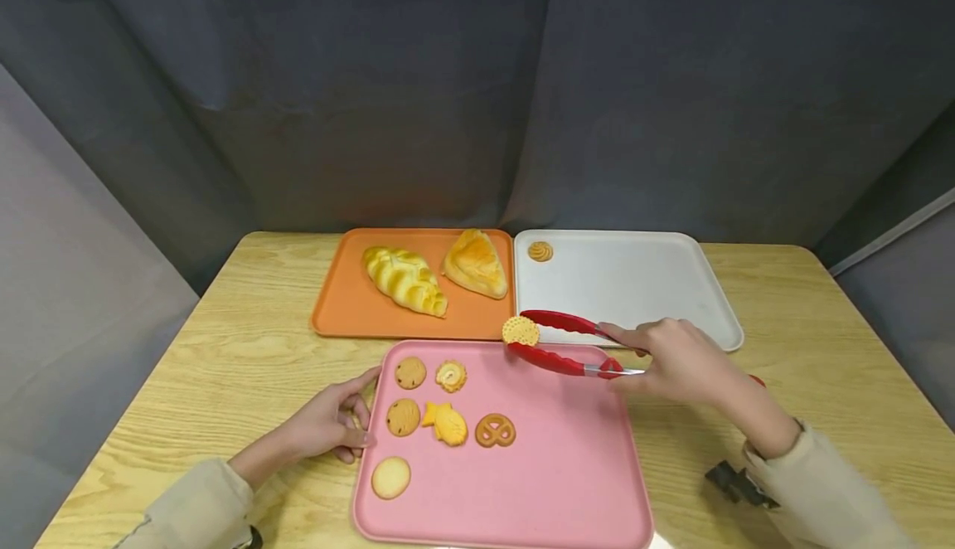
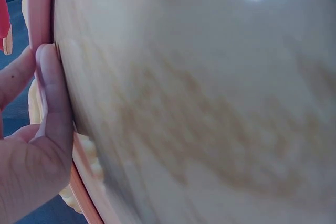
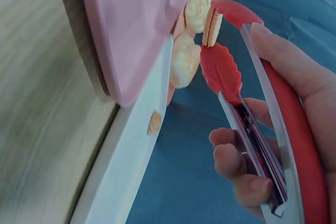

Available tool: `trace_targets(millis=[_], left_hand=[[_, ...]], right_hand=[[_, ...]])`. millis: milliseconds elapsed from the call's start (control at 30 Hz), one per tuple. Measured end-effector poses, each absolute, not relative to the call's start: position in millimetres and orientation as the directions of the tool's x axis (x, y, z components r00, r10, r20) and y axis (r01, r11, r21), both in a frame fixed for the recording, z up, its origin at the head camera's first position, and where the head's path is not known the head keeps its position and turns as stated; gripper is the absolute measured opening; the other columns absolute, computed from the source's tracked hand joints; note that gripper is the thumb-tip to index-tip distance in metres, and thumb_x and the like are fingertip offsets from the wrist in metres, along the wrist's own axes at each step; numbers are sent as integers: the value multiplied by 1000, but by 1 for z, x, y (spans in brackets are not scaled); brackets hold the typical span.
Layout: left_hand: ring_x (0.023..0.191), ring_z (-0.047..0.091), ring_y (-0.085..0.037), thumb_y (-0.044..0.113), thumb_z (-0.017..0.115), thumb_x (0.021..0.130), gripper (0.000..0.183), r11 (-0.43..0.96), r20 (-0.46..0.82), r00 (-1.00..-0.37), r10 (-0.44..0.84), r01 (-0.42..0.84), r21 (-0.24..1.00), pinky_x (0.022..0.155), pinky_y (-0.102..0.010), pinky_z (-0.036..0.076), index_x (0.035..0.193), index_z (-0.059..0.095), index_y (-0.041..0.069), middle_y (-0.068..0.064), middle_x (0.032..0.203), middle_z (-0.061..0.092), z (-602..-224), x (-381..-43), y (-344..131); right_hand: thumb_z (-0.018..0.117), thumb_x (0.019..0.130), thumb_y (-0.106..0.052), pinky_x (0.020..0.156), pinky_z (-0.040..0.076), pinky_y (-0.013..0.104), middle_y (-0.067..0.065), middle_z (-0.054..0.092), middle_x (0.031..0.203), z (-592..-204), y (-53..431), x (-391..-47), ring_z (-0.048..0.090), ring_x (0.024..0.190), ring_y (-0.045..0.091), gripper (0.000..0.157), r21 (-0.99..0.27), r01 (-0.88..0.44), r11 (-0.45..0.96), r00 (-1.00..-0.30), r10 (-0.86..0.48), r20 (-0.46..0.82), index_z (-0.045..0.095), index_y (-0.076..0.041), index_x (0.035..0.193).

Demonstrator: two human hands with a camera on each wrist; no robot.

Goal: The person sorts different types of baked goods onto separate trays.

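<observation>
My right hand [image 1: 682,362] grips red-tipped metal tongs [image 1: 555,361], its thumb on one arm and its fingers round the other. Between the tong tips is a round, dotted sandwich cookie [image 3: 212,27], held above the far edge of the pink tray [image 1: 567,466]. My left hand [image 1: 328,420] holds the pink tray's left rim, thumb and finger on the rim in the left wrist view. On that tray lie two speckled cookies [image 1: 403,417], a flower-shaped cookie [image 1: 451,376], a fish-shaped cookie [image 1: 448,425], a pretzel cookie [image 1: 496,430] and a plain round cookie [image 1: 391,478].
Behind the pink tray, an orange tray [image 1: 336,308] carries a braided bread [image 1: 405,280] and a triangular pastry [image 1: 476,264]. To its right, a white tray [image 1: 627,275] has one swirled cookie [image 1: 540,251] at its far left corner. A dark curtain hangs behind the wooden table [image 1: 216,350].
</observation>
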State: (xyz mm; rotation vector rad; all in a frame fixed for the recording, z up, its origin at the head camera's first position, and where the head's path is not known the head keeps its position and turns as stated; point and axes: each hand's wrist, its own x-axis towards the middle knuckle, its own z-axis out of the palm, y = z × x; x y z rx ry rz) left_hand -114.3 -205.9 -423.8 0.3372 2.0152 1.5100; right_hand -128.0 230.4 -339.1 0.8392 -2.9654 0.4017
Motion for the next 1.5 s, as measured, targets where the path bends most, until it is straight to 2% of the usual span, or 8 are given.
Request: trace_targets(millis=[267, 533, 700, 800, 933, 1133, 1367, 1500], left_hand=[[55, 57, -17, -5, 66, 77, 90, 328, -309, -790, 529, -146, 933, 45, -31, 52, 146, 9, 3, -14, 81, 52, -424, -114, -206], [56, 57, -17, -5, 67, 77, 90, 324, -314, -790, 527, -155, 933, 46, -31, 52, 146, 10, 4, -14, 81, 51, -424, -114, -206], [55, 57, -17, -5, 66, 77, 90, 325, -315, -791, 525, -156, 933, 45, -31, 52, 146, 10, 4, -14, 81, 51, -424, -114, -206], [55, 57, -17, -5, 67, 77, 90, 327, -317, -791, 523, -157, 932, 45, -31, 52, 146, 10, 4, -14, 81, 51, -423, -114, -206], [55, 57, -16, -5, 67, 77, 90, 326, -314, -792, 524, -153, 933, 45, -31, 52, 146, 10, 3, -14, 81, 51, -422, -114, -206], [54, 57, -16, -4, 67, 76, 91, 320, -303, -791, 532, -143, 937, 45, -32, 52, 146, 10, 4, -14, 81, 51, -423, -114, -207], [54, 57, -16, -5, 67, 76, 91, 322, -298, -792, 534, -136, 937, 45, -32, 52, 146, 9, 4, -14, 81, 51, -424, -114, -207], [54, 57, -16, -5, 68, 76, 91, 322, -305, -792, 529, -145, 935, 45, -31, 52, 146, 10, 3, -14, 81, 51, -424, -114, -206]], right_hand=[[81, 62, -40, 44, 25, 21, -10, 28, 48, -331, 235, -134, 25, 49, 7, 68, -216, -468, 857, -884, -459, 92, 62, -11, 120], [76, 64, -51, 44, 25, 23, -9, 28, 45, -328, 239, -148, 26, 48, 9, 72, -205, -444, 872, -896, -436, 85, 61, -9, 121], [78, 65, -45, 45, 26, 24, -9, 35, 43, -328, 242, -156, 28, 50, 11, 70, -203, -439, 875, -899, -430, 86, 61, -7, 121], [78, 66, -43, 45, 26, 24, -8, 34, 43, -329, 243, -162, 26, 49, 11, 69, -196, -446, 873, -895, -438, 86, 60, -5, 120], [78, 66, -41, 44, 23, 24, -6, 32, 42, -330, 244, -170, 21, 47, 10, 69, -194, -431, 881, -902, -428, 59, 59, -4, 121], [76, 69, -42, 45, 25, 26, -4, 40, 43, -335, 245, -183, 25, 49, 13, 71, -207, -372, 905, -924, -381, -5, 56, -3, 124], [76, 68, -43, 45, 25, 27, -1, 37, 44, -345, 248, -198, 25, 48, 14, 73, -212, -318, 924, -940, -336, -53, 55, -3, 126], [75, 69, -44, 46, 27, 27, 1, 41, 45, -350, 247, -204, 28, 50, 15, 75, -223, -283, 933, -948, -308, -85, 53, -3, 127]])
